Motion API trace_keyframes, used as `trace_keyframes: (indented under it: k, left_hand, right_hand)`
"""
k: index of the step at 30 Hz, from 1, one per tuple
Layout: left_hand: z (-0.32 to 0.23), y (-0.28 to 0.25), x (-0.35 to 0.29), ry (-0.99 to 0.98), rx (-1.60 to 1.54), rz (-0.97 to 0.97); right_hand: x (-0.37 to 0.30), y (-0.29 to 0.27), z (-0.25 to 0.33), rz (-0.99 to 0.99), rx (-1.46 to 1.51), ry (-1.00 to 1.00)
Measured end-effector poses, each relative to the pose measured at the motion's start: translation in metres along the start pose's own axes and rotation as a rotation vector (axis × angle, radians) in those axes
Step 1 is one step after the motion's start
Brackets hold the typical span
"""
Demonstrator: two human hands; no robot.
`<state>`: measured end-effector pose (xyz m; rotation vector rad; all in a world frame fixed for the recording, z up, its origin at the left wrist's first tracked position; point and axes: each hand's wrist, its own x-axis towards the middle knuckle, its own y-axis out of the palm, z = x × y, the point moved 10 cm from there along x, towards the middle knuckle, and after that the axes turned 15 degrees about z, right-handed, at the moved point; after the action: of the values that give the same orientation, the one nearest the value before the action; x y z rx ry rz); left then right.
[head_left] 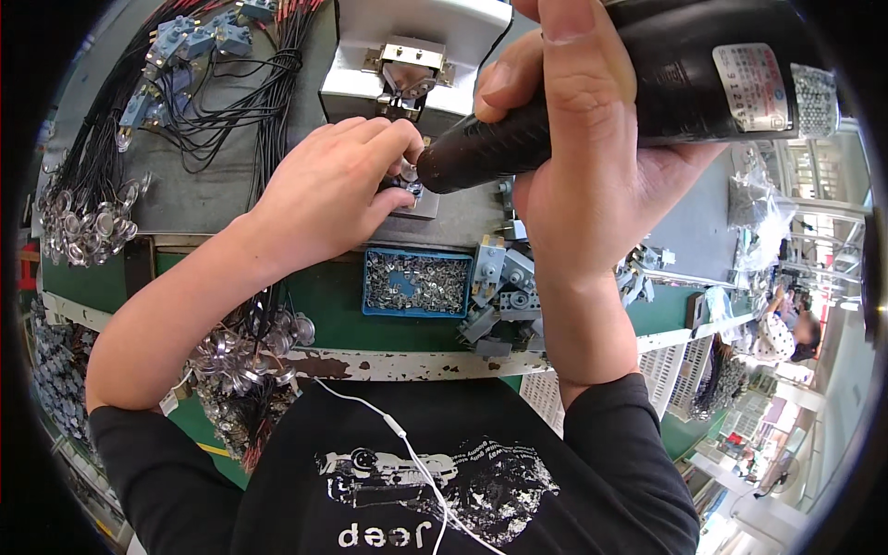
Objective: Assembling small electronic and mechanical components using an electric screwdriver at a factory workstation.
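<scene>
L hand (324, 185) is at the metal block (424, 209), coming in from near left; its thumb and forefinger are clamped on a small part (410, 183), mostly hidden by the fingers, so exact shape and lie I can't tell. R hand (587, 166) has its fingers wrapped tight round a thick black tool (680, 83), gripped approx mid-body. Key relation: the tool's long axis runs from far right down to near left, narrow end right by the small part, just right of the L fingertips; whether tip & part actually touch, can't tell. L hand is nearer the tip, R hand sits well back along the body. Small part is thus btwn L thumb and forefinger, immed. left of the tip, w/ the pale fixture (351, 42) just beyond. Near side of the block: blue tray (414, 313) w/ lots of tiny metal pcs (439, 287), and grey-blue switch bodies (518, 268) heaped just right of it. Far left: black wires (282, 92) bundled on the grey bench top (222, 190), w/ round metal caps (92, 222) nearer the left edge.
</scene>
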<state>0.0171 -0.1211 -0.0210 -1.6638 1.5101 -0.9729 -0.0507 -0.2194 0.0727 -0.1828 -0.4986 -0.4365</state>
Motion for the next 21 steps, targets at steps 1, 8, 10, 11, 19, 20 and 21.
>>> trace_keyframes:
  k: [1, 8, 10, 11, 19, 20, 21]
  left_hand:
    - [0.000, 0.000, 0.000, 0.002, 0.003, -0.005]
    - [0.005, 0.004, 0.000, -0.011, 0.008, 0.007]
    - [0.004, 0.004, 0.001, -0.014, 0.056, 0.006]
    - [0.003, 0.000, 0.002, -0.018, 0.057, 0.002]
    - [0.016, 0.012, 0.004, -0.114, 0.044, 0.289]
    - [0.021, 0.018, 0.002, -0.118, 0.041, 0.289]
    - [0.021, 0.015, 0.002, -0.071, 0.022, 0.201]
  right_hand:
    - [-0.002, 0.000, 0.003, 0.006, 0.000, -0.002]
    - [-0.001, 0.016, 0.001, 0.062, 0.009, -0.015]
    - [0.002, 0.017, 0.000, 0.079, 0.011, -0.019]
    - [0.004, 0.018, -0.001, 0.087, 0.013, -0.022]
    - [0.020, 0.025, -0.005, 0.240, 0.046, 0.061]
    - [0.019, 0.027, 0.006, 0.259, -0.070, -0.068]
    - [0.016, 0.033, 0.018, 0.276, -0.186, -0.198]
